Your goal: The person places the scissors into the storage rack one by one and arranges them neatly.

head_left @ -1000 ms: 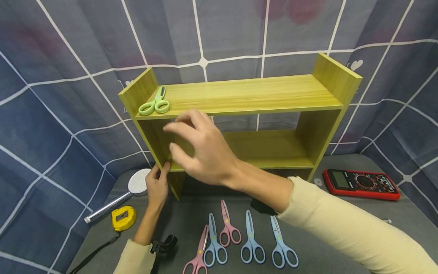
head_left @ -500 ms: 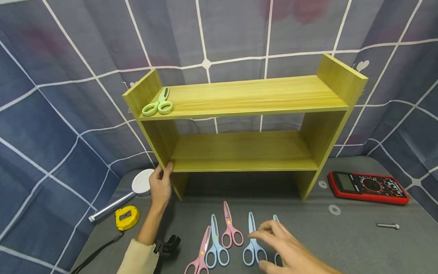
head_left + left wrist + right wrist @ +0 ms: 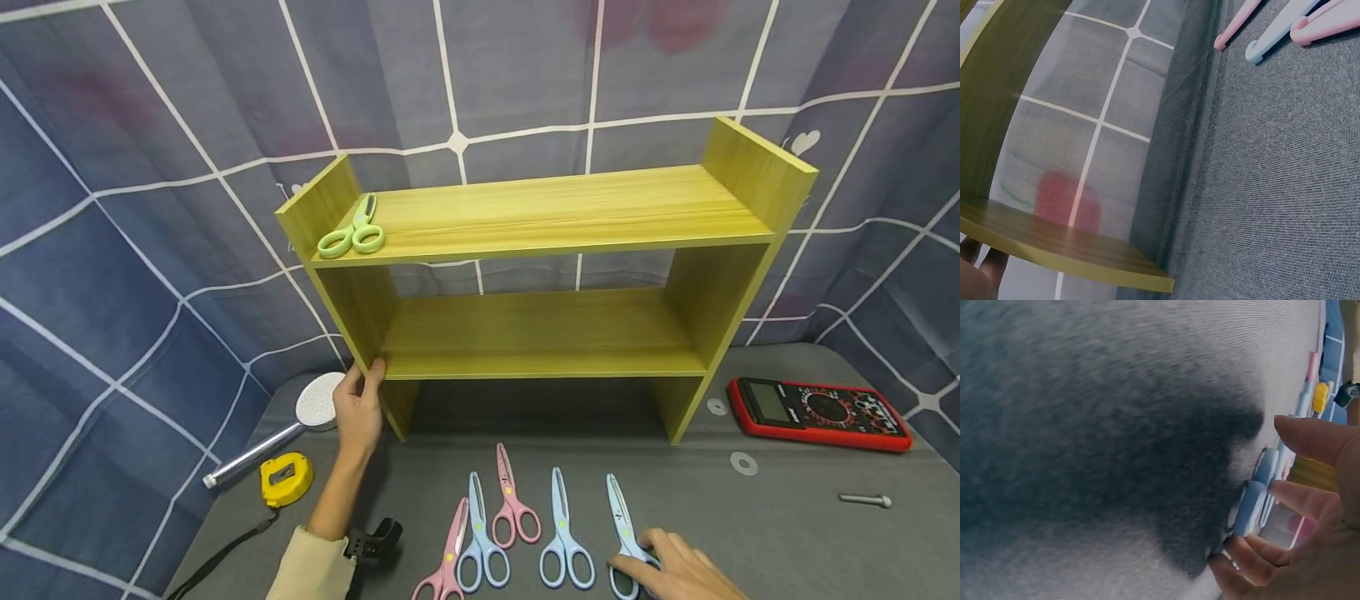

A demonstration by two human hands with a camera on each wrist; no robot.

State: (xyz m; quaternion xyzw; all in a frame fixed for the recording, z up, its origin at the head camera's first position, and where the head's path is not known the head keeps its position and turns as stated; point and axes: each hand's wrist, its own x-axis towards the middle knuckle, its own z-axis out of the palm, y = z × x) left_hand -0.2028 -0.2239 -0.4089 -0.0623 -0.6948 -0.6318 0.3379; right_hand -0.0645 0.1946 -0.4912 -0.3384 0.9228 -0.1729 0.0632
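My left hand (image 3: 358, 414) grips the lower left side panel of a yellow-green wooden shelf (image 3: 543, 372), thumb in front and fingers on the outer side; the left wrist view shows only its fingertips at the panel edge. Over the handles of the rightmost blue scissors (image 3: 622, 518) is my right hand (image 3: 678, 567). In the right wrist view its fingers (image 3: 1304, 499) touch the handle loops, while the thumb stands apart from them. Green scissors (image 3: 356, 229) lie at the left end of the top shelf. More blue scissors (image 3: 560, 533) and pink scissors (image 3: 510, 492) lie in front of the shelf.
On the left are a shower head (image 3: 315, 402) and a yellow tape measure (image 3: 287, 478) with a black strap. A red multimeter (image 3: 821, 414), metal washers (image 3: 743, 463) and a bolt (image 3: 865, 500) lie on the right. A checked curtain (image 3: 517, 75) hangs behind.
My right hand has moved from in front of the shelf's left part down to the rightmost blue scissors. My left hand keeps its grip on the side panel.
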